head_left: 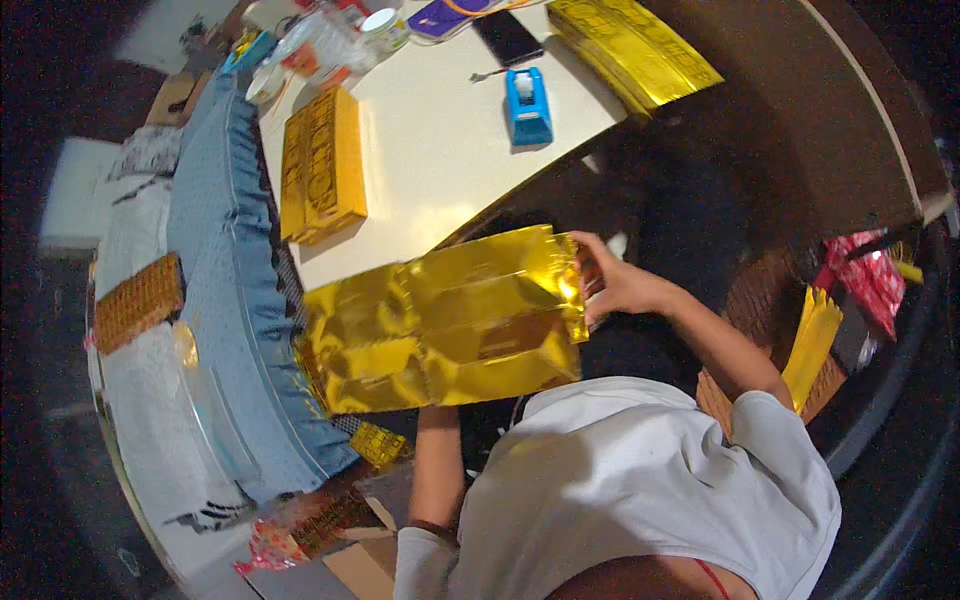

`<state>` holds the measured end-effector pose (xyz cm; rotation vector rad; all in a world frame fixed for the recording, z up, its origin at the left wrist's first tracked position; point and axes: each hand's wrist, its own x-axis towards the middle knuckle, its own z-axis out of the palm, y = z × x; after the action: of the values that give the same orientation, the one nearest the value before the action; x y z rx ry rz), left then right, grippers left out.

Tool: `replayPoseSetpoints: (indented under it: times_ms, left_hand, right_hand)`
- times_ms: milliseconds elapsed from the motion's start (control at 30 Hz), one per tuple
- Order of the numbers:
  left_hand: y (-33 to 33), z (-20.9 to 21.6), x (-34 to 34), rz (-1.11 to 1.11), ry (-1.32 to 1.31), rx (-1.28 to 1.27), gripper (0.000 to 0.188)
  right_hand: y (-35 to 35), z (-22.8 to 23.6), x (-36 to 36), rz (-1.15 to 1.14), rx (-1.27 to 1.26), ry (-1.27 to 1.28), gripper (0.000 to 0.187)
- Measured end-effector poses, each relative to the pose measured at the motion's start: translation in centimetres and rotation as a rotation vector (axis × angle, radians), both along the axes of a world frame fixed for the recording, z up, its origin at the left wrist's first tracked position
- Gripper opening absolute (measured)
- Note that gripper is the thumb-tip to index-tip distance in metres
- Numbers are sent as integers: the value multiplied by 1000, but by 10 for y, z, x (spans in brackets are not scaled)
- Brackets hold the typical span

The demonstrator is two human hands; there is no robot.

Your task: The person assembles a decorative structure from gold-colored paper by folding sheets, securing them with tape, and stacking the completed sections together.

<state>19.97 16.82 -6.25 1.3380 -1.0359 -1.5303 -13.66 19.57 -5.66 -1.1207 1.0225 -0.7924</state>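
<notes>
A large shiny gold foil sheet, creased into raised box-like panels, hangs in front of me just off the table's near edge. My right hand grips its right end, thumb and fingers bent round the edge. My left forearm goes up behind the sheet's lower edge, and the sheet hides that hand and its fingers. Beyond the sheet, a golden-yellow box with dark printed patterns stands on the white table. A blue tape dispenser sits near the table's right edge.
At the table's far side lie a dark phone, a stack of gold foil pieces and a white cup. A blue ruffled cloth runs along the left. Below, a cardboard box and a red wrapper flank me.
</notes>
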Motion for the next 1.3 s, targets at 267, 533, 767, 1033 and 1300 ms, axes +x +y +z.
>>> replayPoseSetpoints:
  times_ms: [267,533,767,1033,1300]
  left_hand:
    - [-24,10,-59,-94,20,-141,40]
    - [-47,32,-79,-110,117,8,42]
    - [-3,32,-69,21,264,-215,44]
    - [14,47,-76,173,5,-23,46]
    - [13,20,-77,173,312,48,57]
  right_hand:
    - [22,2,-42,-64,-225,582,92]
    - [35,-20,-63,-65,-314,772,74]
    - [14,-23,-61,-7,-353,798,60]
    - [-44,45,-41,148,-14,626,46]
    - [-34,22,-37,-67,99,386,46]
